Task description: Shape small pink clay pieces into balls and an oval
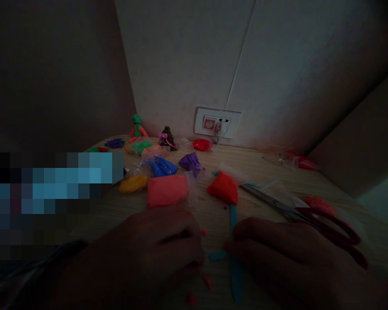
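Go easy w/ the blue strip (236, 275), nearside of the red packet (223, 188); prob. best kept flat & steady, esp. b/c it's dim. Keep the pink bits (207, 282), near-left of the packet, clear of your fingers so they don't squash. Your L hand (158, 245), also near-left of it, has fingers curled in; can't tell if they grip anything. Your R hand (284, 254), near-right of it, bends fingers to the strip; can't tell if pinching or resting.

The tool (236, 280) is blue, the scissor handles (354, 237) maroon.
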`<state>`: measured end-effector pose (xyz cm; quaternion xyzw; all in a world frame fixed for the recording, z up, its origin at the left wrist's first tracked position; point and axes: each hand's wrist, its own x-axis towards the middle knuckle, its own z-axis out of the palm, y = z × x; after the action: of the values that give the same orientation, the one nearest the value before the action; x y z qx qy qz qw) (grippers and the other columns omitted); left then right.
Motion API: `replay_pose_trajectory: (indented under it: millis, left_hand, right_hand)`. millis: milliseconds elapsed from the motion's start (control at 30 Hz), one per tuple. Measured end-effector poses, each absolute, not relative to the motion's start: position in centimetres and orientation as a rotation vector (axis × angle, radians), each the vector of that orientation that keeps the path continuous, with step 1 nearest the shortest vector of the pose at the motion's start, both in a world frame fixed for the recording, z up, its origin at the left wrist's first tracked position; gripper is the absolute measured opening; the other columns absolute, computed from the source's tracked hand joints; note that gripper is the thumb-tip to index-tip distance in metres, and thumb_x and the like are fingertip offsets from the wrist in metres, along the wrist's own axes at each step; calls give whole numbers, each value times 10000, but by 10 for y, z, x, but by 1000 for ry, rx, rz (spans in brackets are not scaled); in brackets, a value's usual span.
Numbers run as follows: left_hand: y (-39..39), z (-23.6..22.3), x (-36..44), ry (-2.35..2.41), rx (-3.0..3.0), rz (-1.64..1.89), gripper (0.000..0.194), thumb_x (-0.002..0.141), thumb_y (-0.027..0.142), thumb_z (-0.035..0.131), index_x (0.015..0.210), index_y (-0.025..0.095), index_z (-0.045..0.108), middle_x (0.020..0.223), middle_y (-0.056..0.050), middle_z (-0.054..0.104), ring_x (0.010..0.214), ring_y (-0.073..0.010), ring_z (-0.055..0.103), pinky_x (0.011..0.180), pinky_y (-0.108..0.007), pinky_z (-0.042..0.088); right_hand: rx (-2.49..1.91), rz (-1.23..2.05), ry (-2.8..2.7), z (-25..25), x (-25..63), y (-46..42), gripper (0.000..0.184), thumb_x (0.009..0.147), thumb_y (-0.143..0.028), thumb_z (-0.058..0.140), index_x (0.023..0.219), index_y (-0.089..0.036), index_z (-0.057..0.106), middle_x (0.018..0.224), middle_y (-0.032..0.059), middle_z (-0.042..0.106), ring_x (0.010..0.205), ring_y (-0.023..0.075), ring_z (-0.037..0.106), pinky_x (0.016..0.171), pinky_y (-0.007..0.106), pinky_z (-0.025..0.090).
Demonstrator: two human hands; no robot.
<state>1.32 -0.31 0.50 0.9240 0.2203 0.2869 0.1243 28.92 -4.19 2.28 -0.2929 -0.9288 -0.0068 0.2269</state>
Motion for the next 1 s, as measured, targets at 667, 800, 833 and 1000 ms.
replay_pose_trajectory:
  millis: [667, 800, 833, 1000]
  left_hand:
    - [-3, 9, 13, 669, 2675, 925, 373, 1199, 153, 418, 956, 261, 680, 953, 92, 694, 798, -72, 667, 700, -195, 452]
    - [-3, 7, 12, 665, 2672, 946, 346, 1183, 130, 436, 952, 256, 661, 942, 88, 697, 780, -83, 660, 689, -208, 443]
    - [-2, 6, 12, 666, 2682, 959, 351, 1187, 129, 427, 955, 256, 657, 940, 85, 699, 780, -88, 660, 691, -212, 445]
    - [0, 5, 13, 640, 2654, 961, 325, 1158, 84, 437, 995, 261, 656, 975, 85, 704, 810, -82, 671, 731, -185, 454]
  right_hand:
    - [-851, -41, -2568, 25, 287, -43, 517, 1236, -126, 287, 941, -192, 708, 916, 23, 751, 710, 118, 670, 606, 256, 501]
    - [-822, -7, -2584, 27, 289, -43, 509, 1247, -158, 296, 965, -182, 720, 938, 27, 757, 726, 117, 683, 621, 251, 511]
    - [-833, 1, -2589, 28, 289, -44, 509, 1247, -157, 299, 968, -184, 723, 937, 22, 756, 729, 117, 682, 627, 252, 511]
    - [-869, 31, -2614, 32, 289, -47, 470, 1241, -141, 340, 992, -167, 739, 958, 24, 752, 758, 119, 682, 654, 256, 512]
